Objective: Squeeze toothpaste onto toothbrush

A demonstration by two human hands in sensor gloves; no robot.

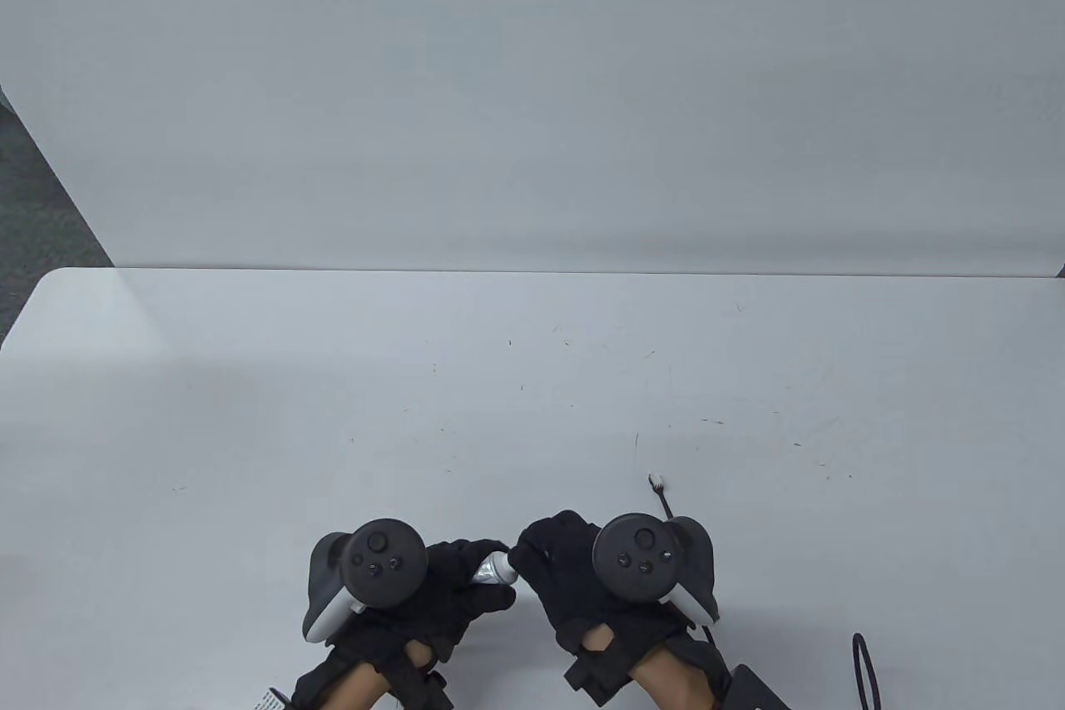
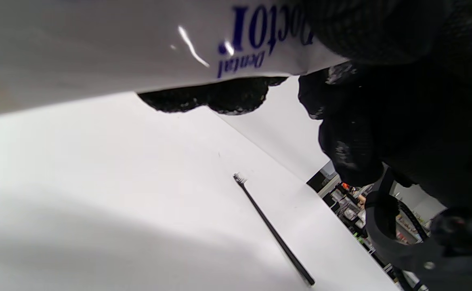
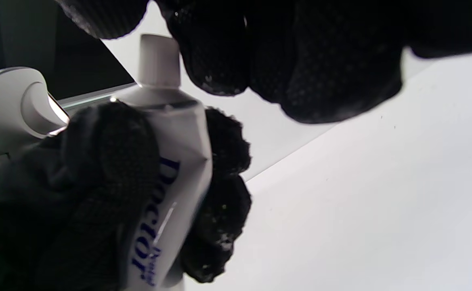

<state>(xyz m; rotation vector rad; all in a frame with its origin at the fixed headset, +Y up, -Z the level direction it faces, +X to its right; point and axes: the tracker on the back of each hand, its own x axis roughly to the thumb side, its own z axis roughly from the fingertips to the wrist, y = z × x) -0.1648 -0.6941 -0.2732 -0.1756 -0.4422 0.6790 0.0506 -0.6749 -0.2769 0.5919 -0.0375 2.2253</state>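
A white toothpaste tube (image 1: 492,569) with blue print is gripped in my left hand (image 1: 478,583) near the table's front edge, its neck pointing right. In the right wrist view the tube (image 3: 175,145) stands upright in my left hand (image 3: 98,182), with the white cap (image 3: 159,60) on it. My right hand (image 1: 526,556) has its fingers (image 3: 215,60) around the cap and pinches it. A thin black toothbrush (image 1: 663,498) lies on the table just beyond my right hand, bristles at the far end. It also shows in the left wrist view (image 2: 272,230), untouched.
A black cable loop (image 1: 861,668) and a black device (image 1: 757,689) lie at the bottom right. The white table (image 1: 333,410) ends at its far edge against a grey wall (image 1: 532,77).
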